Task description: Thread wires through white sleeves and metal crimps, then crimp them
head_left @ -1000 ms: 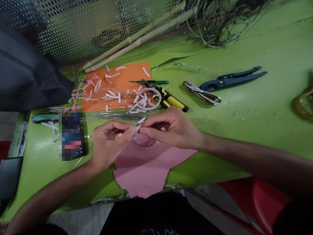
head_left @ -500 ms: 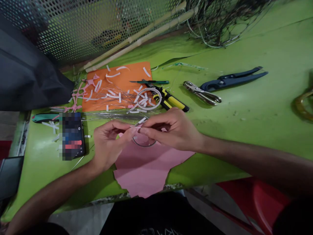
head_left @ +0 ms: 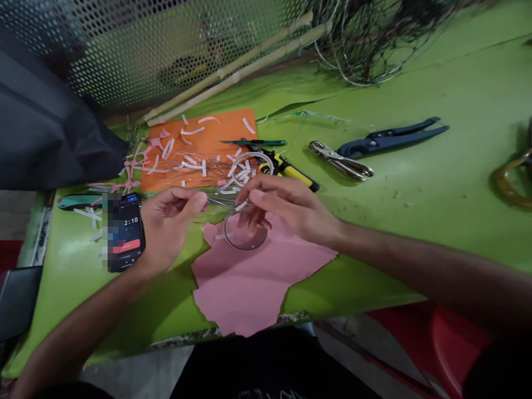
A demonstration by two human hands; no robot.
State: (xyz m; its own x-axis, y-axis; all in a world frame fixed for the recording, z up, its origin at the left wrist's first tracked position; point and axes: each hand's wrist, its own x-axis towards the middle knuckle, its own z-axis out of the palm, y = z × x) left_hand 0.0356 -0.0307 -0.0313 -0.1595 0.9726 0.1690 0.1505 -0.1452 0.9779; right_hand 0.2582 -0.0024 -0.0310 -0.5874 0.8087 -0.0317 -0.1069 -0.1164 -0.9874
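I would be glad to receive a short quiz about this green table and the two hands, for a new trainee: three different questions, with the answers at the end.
1. True or false: the left hand and the right hand are apart from each other.
2. Which of these lies farthest to the right in the picture? A. silver hand tool; B. dark blue hand tool; C. yellow-and-black hand tool.
3. Fill the gap: the dark-rimmed ring by the right hand's fingers is seen against a torn-edged sheet coloured ____.

Key: 1. True. 2. B. 3. Pink.
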